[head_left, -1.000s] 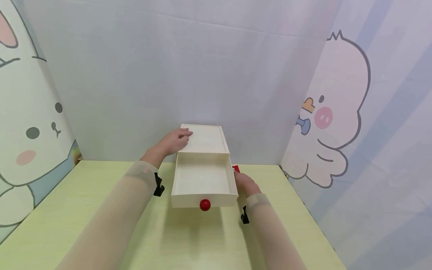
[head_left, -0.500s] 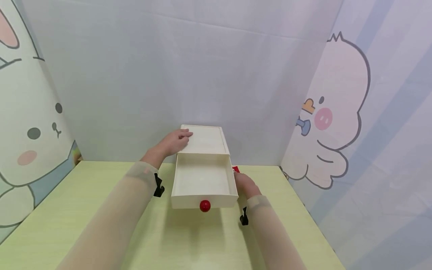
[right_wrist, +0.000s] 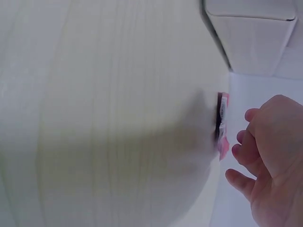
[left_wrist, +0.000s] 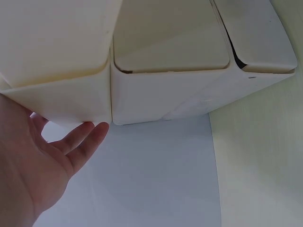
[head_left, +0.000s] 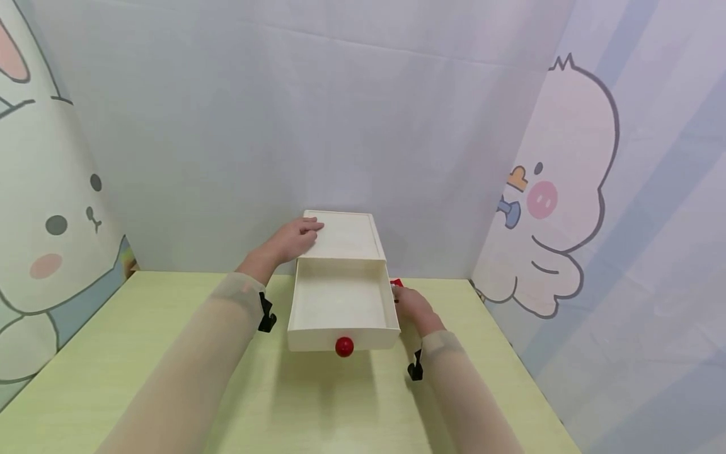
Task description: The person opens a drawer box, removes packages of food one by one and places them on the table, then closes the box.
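Observation:
A white drawer unit [head_left: 346, 234] stands at the back of the table, its top drawer [head_left: 340, 296] pulled out, with a red round knob [head_left: 344, 347] on the front. Nothing lies inside that drawer. My left hand [head_left: 292, 239] rests on the unit's top at the left edge; in the left wrist view its relaxed fingers [left_wrist: 87, 142] touch the box. Beside the drawer's right side is my right hand [head_left: 416, 308], close to a small red packet [head_left: 397, 282]. In the right wrist view the fingers curl loosely, apart from the packet [right_wrist: 222, 125] on the table.
Lower compartments [left_wrist: 258, 38] of the unit sit beneath the pulled drawer. A pale yellow-green table [head_left: 170, 328] extends on both sides. Behind it hangs a grey-white curtain [head_left: 363, 126], with cartoon figures on the side panels.
My right hand has shifted slightly to the right, and a dark bit now shows by its fingertips. My left hand and the drawer have stayed put.

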`<state>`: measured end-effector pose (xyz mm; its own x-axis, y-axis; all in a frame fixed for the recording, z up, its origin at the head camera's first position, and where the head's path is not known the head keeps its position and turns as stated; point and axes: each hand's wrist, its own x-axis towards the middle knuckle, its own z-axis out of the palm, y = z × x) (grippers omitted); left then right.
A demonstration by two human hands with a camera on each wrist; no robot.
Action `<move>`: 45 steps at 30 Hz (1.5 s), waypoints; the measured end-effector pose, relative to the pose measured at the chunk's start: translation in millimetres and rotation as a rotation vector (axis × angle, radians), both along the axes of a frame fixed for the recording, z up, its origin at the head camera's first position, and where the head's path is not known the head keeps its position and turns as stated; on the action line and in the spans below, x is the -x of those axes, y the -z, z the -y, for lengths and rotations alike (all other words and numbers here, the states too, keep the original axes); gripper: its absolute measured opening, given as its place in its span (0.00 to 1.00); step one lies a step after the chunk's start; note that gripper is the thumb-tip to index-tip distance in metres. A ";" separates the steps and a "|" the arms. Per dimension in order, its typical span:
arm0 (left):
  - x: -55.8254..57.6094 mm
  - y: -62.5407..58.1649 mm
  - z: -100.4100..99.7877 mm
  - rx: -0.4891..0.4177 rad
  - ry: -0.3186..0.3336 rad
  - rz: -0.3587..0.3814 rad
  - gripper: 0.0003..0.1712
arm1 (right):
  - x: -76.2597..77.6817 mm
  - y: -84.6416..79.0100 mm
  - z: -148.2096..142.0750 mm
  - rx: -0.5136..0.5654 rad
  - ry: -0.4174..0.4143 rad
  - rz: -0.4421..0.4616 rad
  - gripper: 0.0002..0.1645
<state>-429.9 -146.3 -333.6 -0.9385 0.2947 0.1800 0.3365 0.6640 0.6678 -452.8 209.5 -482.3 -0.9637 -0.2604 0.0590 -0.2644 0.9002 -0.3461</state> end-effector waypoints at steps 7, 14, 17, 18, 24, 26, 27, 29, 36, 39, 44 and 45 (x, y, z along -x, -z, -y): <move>1.8 2.2 1.0 -0.011 -0.004 -0.002 0.35 | -7.4 -10.6 -1.9 0.047 -0.064 -0.107 0.24; 1.4 1.6 -0.4 -0.016 -0.006 -0.002 0.34 | -28.7 -29.6 -9.3 0.142 -0.086 -0.206 0.28; 1.7 0.8 -2.3 -0.017 -0.004 -0.006 0.34 | -40.1 -39.3 -13.7 0.207 -0.075 -0.212 0.25; 1.6 0.4 -2.7 -0.016 -0.004 -0.007 0.34 | -44.6 -43.4 -14.7 0.229 -0.069 -0.208 0.25; 1.0 -1.1 -4.1 -0.019 -0.001 -0.008 0.35 | -75.2 -70.3 -18.7 0.357 -0.056 -0.158 0.24; 1.1 -0.9 -4.3 -0.020 0.000 -0.004 0.35 | -85.8 -78.7 -18.9 0.407 -0.063 -0.144 0.24; 1.0 -0.8 -4.2 -0.020 0.000 -0.003 0.35 | -90.7 -82.5 -18.8 0.426 -0.063 -0.138 0.23; 1.0 -0.8 -4.5 -0.019 0.000 -0.002 0.35 | -101.0 -90.4 -17.8 0.453 -0.066 -0.136 0.23; 0.9 -0.8 -5.2 -0.010 -0.002 -0.003 0.35 | -139.5 -118.0 -12.5 0.494 -0.137 -0.192 0.20; 1.4 -0.8 -5.3 -0.013 -0.002 -0.004 0.35 | -154.2 -126.0 -9.9 0.498 -0.198 -0.236 0.17; 0.5 -1.5 -5.3 -0.016 -0.004 0.008 0.35 | -177.6 -136.2 -1.5 0.487 -0.312 -0.291 0.17; -0.1 -1.7 -5.2 -0.018 -0.005 0.012 0.35 | -181.9 -137.6 0.6 0.482 -0.335 -0.294 0.18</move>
<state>-429.8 -141.1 -331.9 -0.9420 0.2872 0.1736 0.3252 0.6534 0.6836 -270.8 208.9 -344.7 -0.7612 -0.4220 0.4924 -0.6483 0.5152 -0.5606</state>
